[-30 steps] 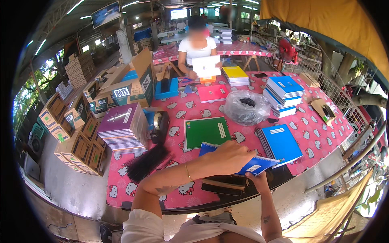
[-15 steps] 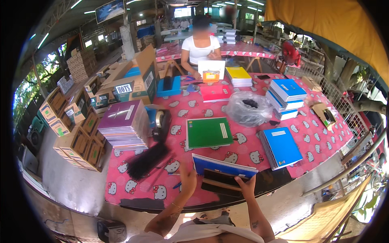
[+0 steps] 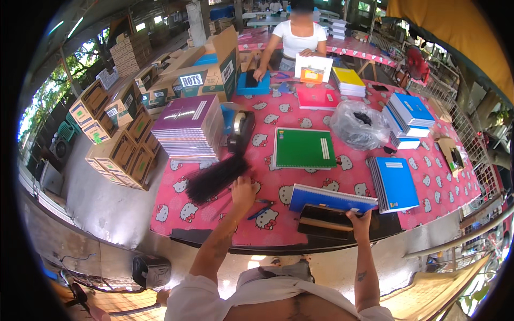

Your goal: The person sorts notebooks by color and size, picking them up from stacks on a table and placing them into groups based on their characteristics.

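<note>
My right hand grips the right end of a blue notebook, thumb on the near side. The notebook stands on its long edge, tilted, behind a dark stand with a wooden strip at the table's near edge. My left hand is at the right end of a bundle of thin black strands, its fingers curled together. Whether a strand is between them is hidden. Blue-handled pliers lie just right of that hand. Beyond the blue notebook lies a green notebook.
A purple notebook stack and tape dispenser stand left. Blue notebook stacks and a clear plastic bag are right. Across the table, a co-worker reaches to a blue tray. Cartons stand beside the table.
My left hand has moved from beside the blue notebook leftward to the black bundle, and its fingers have curled. My right hand keeps the notebook. The co-worker's hand has moved to the blue tray.
</note>
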Motion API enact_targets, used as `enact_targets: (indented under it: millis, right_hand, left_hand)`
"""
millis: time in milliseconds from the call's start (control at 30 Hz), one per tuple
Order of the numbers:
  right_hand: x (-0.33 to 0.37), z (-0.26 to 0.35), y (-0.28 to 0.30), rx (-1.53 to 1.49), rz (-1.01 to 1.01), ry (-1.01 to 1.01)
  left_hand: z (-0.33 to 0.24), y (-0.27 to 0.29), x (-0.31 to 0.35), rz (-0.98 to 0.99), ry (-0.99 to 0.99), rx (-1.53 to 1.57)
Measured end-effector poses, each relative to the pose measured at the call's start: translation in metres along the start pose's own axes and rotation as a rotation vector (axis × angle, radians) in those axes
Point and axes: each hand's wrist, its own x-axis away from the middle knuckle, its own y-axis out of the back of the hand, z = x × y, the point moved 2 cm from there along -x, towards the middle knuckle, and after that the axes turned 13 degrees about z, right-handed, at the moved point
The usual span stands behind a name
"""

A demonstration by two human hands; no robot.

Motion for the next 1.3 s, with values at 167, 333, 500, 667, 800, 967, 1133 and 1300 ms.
enact_targets:
  millis: [167, 333, 500, 667, 800, 967, 1133, 1300]
  right_hand:
    - [0.008, 0.125, -0.024, 0.483, -0.313, 0.403]
    - [-0.014, 0.178, -0.133, 1.141, 0.276, 0.538]
    - [-0.05, 0.127, -0.158, 1.017, 0.334, 0.437]
    - [-0.063, 0.126, -0.16, 0.945, 0.309, 0.451]
    - [-0.066, 0.127, -0.155, 0.965, 0.297, 0.445]
    - [-0.07, 0.13, -0.16, 0.86, 0.406, 0.392]
    - [-0.067, 0.131, -0.153, 0.924, 0.355, 0.353]
    - [-0.069, 0.135, -0.158, 0.983, 0.357, 0.356]
  left_hand:
    - [0.003, -0.001, 0.002, -0.049, 0.011, -0.092]
    - [0.02, -0.008, -0.018, 0.059, -0.093, -0.233]
    - [0.036, -0.016, -0.024, 0.122, -0.219, -0.242]
    - [0.039, -0.006, -0.019, 0.071, -0.245, -0.179]
    - [0.023, 0.003, -0.019, -0.024, -0.189, -0.103]
    - [0.052, 0.0, -0.016, 0.087, -0.185, -0.28]
    - [-0.013, 0.056, -0.014, -0.096, -0.264, -0.192]
    - [-0.093, 0.111, 0.011, -0.052, -0.424, 0.301]
